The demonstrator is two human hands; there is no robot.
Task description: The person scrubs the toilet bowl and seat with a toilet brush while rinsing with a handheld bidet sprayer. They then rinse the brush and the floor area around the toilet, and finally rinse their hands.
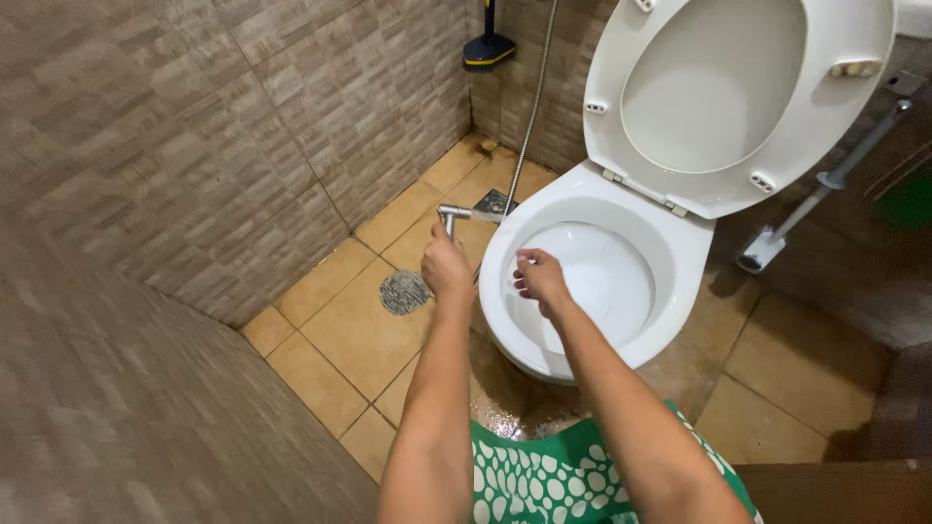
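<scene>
The left hand point(448, 267) closes around a metal spray nozzle point(452, 215) just beside the white toilet bowl point(592, 277), aiming at it. The right hand point(540, 279) hovers over the bowl's rim, fingers curled; whether it holds anything is unclear. The seat point(723, 97) stands raised above the bowl.

Bare forearms; green garment point(544, 480) with white oval spots.

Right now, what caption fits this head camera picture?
Left hand aims a metal sprayer at the white toilet bowl; right hand reaches inside.

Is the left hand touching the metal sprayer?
Touching. The head view shows the left hand closed around the handle of the sprayer, with no gap between them.
</scene>
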